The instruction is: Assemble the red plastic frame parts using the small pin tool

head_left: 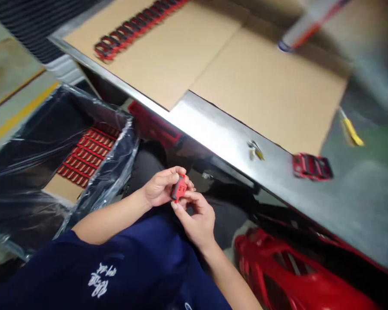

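Both of my hands meet over my lap, below the table edge. My left hand and my right hand together pinch a small red and black plastic part between their fingertips. A similar red and black part lies on the steel table to the right. A long row of the same parts lies on the cardboard sheet at the far left of the table.
A box lined with clear plastic stands at my left, holding several rows of red parts. A red plastic basket sits under the table at the right. A yellow-handled tool and a small clip lie on the steel.
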A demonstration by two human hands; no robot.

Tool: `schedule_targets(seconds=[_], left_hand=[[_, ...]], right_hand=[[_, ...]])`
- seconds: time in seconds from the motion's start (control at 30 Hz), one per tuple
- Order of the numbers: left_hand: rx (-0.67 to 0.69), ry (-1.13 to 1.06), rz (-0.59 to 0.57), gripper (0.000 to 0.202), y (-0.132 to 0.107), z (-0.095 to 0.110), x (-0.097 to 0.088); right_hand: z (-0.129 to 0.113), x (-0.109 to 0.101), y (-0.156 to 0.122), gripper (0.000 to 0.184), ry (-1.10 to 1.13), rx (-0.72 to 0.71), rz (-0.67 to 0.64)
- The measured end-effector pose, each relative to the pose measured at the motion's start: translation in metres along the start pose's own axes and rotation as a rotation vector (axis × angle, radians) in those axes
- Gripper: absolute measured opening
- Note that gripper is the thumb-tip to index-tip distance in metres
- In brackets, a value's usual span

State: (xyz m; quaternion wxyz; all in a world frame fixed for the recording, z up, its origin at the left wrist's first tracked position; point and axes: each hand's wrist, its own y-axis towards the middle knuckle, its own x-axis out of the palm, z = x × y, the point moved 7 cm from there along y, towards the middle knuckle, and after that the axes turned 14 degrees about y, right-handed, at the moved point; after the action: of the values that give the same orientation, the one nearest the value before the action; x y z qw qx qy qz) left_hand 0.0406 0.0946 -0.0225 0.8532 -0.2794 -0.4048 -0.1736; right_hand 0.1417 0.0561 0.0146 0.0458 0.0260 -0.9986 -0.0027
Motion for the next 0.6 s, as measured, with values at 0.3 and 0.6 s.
schedule_targets(seconds=[0.3, 0.6], left_hand=[[-0.103, 0.132, 0.017, 0.036, 0.004, -0.026, 0.010], [-0.078, 0.404, 0.083, 0.034, -0.009, -0.018, 0.001]], right_hand=[[0.000, -0.021, -0.023, 0.026, 0.157, 0.050, 0.055], [-0.003, -0.025, -0.021, 0.031, 0.177, 0.002, 0.032]])
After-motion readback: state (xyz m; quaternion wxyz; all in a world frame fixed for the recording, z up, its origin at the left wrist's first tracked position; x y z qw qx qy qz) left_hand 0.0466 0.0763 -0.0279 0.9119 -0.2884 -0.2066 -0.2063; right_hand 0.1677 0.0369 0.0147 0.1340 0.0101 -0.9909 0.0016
